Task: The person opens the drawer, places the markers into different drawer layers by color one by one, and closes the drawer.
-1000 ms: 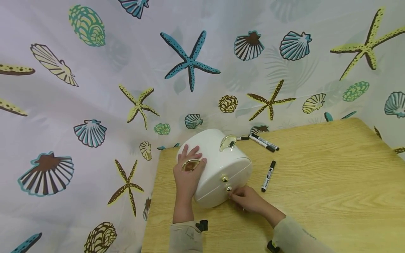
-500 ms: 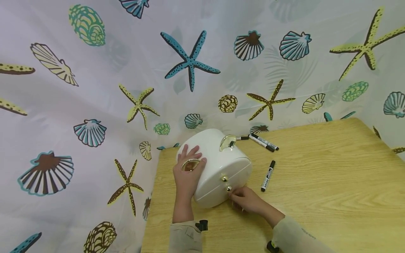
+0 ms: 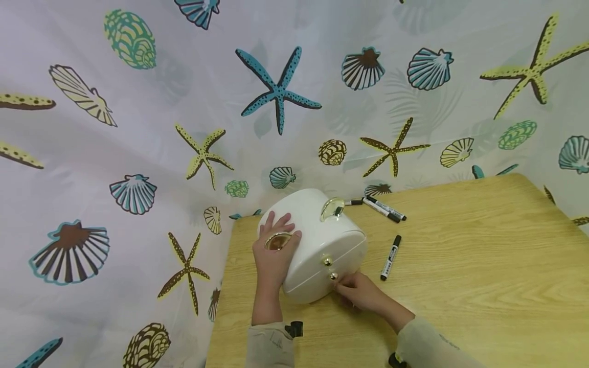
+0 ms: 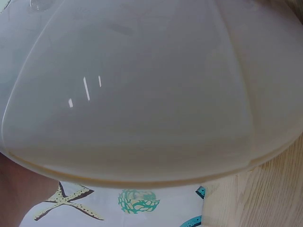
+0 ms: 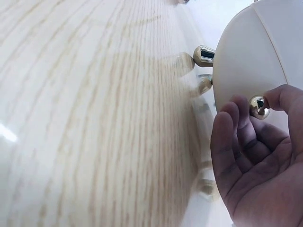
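A glossy white rounded box [image 3: 303, 220] with two small drawers on its front stands on the wooden table. My left hand [image 3: 272, 255] rests on its side with spread fingers, beside a gold oval handle [image 3: 277, 241]. A second gold handle [image 3: 332, 209] arches from the far side. On the front sit an upper gold knob [image 3: 327, 261] and a lower gold knob [image 5: 259, 107]. My right hand [image 5: 258, 165] pinches the lower one between thumb and finger, its other fingers curled below. The left wrist view is filled by the box's white surface [image 4: 137, 94].
Right of the box lies a black-capped marker [image 3: 391, 257]. Several more markers [image 3: 382, 208] lie near the table's back edge. Gold feet [image 5: 204, 56] show under the box. A curtain [image 3: 303, 66] printed with shells and starfish hangs behind the table [image 3: 474, 255].
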### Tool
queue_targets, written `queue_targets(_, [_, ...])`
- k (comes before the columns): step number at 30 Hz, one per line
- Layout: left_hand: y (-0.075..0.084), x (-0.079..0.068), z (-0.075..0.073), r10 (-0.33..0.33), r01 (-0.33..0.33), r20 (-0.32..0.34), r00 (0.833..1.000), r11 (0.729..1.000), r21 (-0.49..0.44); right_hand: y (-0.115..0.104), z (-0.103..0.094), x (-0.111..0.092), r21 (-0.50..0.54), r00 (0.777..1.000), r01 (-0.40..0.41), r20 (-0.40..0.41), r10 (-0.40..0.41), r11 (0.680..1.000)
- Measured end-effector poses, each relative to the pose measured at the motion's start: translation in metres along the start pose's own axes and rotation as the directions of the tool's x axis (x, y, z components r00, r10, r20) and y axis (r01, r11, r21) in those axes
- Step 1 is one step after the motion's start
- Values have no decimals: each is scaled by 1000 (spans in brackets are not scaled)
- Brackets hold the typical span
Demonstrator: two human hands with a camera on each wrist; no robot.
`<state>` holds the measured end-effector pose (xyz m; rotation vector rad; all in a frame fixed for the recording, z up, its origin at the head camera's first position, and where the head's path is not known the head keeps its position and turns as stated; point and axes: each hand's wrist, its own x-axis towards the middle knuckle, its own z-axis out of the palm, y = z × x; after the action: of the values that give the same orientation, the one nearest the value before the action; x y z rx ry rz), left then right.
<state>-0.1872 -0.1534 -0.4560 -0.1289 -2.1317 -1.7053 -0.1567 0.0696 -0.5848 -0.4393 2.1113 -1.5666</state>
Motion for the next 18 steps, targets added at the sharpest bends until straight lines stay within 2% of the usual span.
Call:
queue_targets(5, [1,-2,0,-3,3,17,1000,1000,-12,1,1,-2,3,1000,10,14,-10,1000])
queue_targets(13, [2,-2,0,-20,20,16,1000,1000,10,-3,1,-4,-29,1000,3,-17,-3,1000])
queue_targets(18, [2,-2,0,-22,21,21,1000,999,35,-2,0,-3,-41,1000,11,10,-10,999])
